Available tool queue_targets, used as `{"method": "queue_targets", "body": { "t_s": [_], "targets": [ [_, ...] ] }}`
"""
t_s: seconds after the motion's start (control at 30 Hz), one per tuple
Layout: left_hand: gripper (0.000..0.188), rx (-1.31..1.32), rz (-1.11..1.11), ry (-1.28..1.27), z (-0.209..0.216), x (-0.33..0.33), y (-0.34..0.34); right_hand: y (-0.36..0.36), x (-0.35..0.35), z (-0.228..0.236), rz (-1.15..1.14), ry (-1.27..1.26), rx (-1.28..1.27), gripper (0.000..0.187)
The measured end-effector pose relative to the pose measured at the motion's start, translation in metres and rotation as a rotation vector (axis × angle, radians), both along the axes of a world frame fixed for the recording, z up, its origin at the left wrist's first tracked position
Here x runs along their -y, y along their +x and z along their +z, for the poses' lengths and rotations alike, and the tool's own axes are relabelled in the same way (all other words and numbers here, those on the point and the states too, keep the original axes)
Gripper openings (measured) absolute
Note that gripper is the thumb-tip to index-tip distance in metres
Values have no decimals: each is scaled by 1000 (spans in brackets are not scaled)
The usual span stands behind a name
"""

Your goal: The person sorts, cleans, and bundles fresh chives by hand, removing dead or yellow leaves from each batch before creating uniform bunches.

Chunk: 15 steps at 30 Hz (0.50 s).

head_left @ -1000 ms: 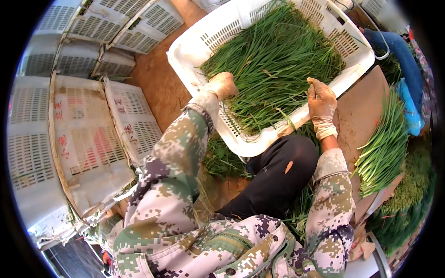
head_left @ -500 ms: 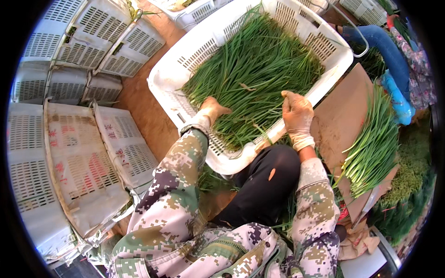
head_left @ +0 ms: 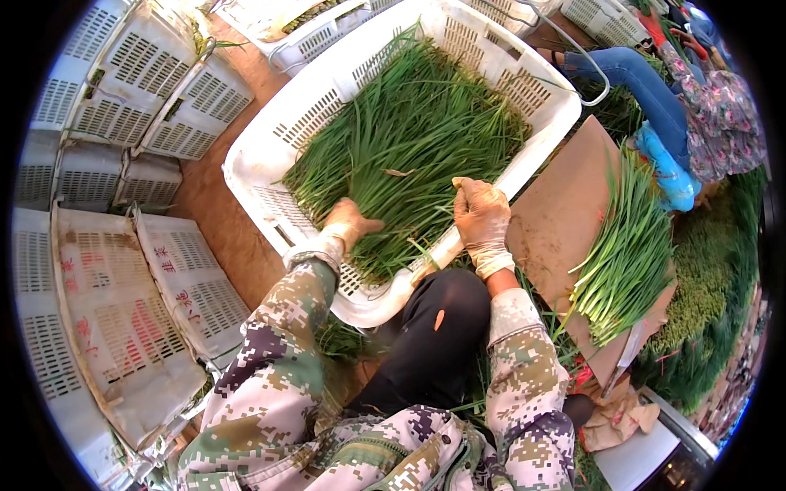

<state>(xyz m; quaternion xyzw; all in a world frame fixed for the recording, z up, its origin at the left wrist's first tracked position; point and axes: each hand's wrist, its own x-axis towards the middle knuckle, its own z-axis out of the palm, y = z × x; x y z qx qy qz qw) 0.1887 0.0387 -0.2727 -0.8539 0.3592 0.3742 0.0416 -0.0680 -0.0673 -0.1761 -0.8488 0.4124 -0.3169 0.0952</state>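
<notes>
A large white slatted plastic crate point(head_left: 266, 155) stands in front of me, with a thick layer of long green chives point(head_left: 409, 147) in it. My left hand point(head_left: 350, 222), in a thin pale glove, lies on the chives by the crate's near left side. Its thumb sticks out to the right, apart from the fingers, which partly go in among the leaves. At the near right rim is my right hand point(head_left: 481, 214), gloved too, its fingers curled closed. Whatever it may hold is hidden. My dark-trousered knee point(head_left: 449, 307) is against the crate's near corner.
To my right a bundle of chives point(head_left: 626, 254) lies on a cardboard sheet point(head_left: 565, 204), with a knife-like blade point(head_left: 626, 352) at its near end. Beyond sits another person point(head_left: 720, 123). White crates point(head_left: 123, 319) are stacked on my left. More chives point(head_left: 704, 327) lie far right.
The whole view has shifted, so the crate and both hands appear farther left. My left hand stays on the chives and the right hand at the rim. The other person's arms have moved.
</notes>
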Motion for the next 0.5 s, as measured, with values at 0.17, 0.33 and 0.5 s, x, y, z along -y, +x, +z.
{"method": "queue_targets", "body": {
  "t_s": [0.17, 0.33, 0.5],
  "targets": [
    [120, 373, -341, 126, 9, 4, -59, -9, 2, -3, -13, -35, 12, 21],
    [103, 430, -114, -2, -20, -7, -65, -1, -1, -4, 11, -34, 58, 20],
    [89, 330, -26, -54, -20, 0, -55, -2, -3, -4, 21, 7, 77, 18]
  ]
}}
